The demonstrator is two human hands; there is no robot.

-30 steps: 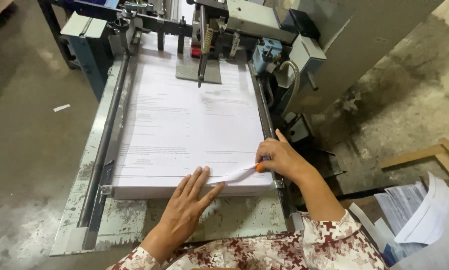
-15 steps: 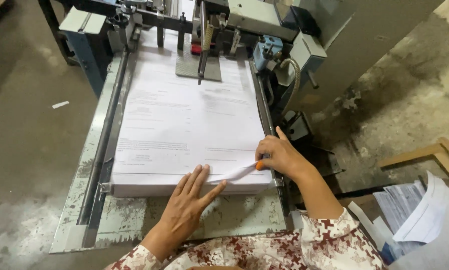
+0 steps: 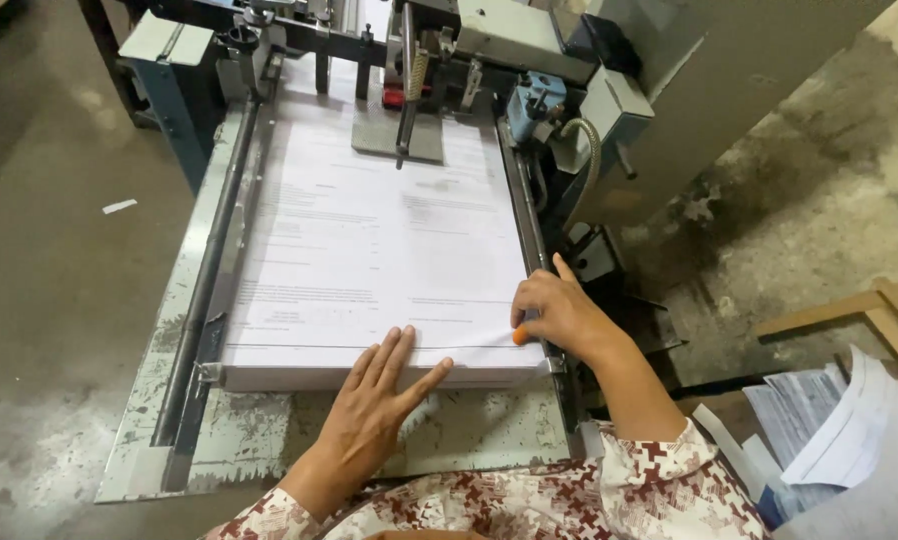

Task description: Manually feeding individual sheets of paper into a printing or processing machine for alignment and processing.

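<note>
**Paper stack: misalignment and pinch hazard**

Paper stack [image 3: 379, 250] lies on the feed table [image 3: 159, 430], squared against the near edge. Left hand [image 3: 374, 405] rests flat on that edge, fingers spread, holding nothing. Right hand [image 3: 559, 315] pinches the lifted near-right corner with an orange-capped thumb. Uneven pressure may skew top sheets or crease the corner. Fingers near the side rail [image 3: 534, 225] risk pinching.

White paper stack [image 3: 369, 250]; maroon-cream patterned sleeves [image 3: 659, 490] (blocky print); orange fingertip cover [image 3: 520, 335]; grey-green machine bed [image 3: 469, 440].
</note>
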